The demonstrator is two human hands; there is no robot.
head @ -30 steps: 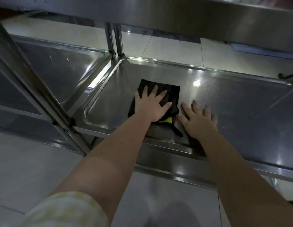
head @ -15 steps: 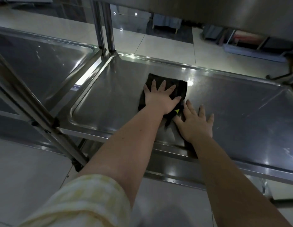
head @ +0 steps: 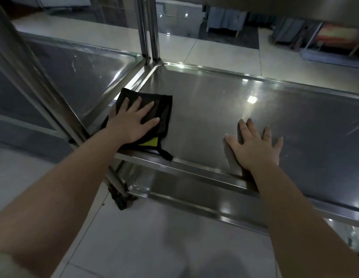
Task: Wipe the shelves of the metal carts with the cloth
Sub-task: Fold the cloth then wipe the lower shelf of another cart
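Cloth slid left to shelf rim, left hand pressing it

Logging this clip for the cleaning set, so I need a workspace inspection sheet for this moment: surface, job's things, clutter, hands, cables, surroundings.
Surface: rimmed steel shelf, glossy with light reflections.
Job's things: black cloth with a yellow patch, lying flat at the shelf's near left edge; second cart's shelf adjoins on the left.
Clutter: nothing seen.
Hands: left hand pressed flat on the cloth; right hand flat on bare steel, apart from the cloth.
Cables: nothing seen.
Surroundings: pale tiled floor; lower shelf beneath; blurred furniture behind.
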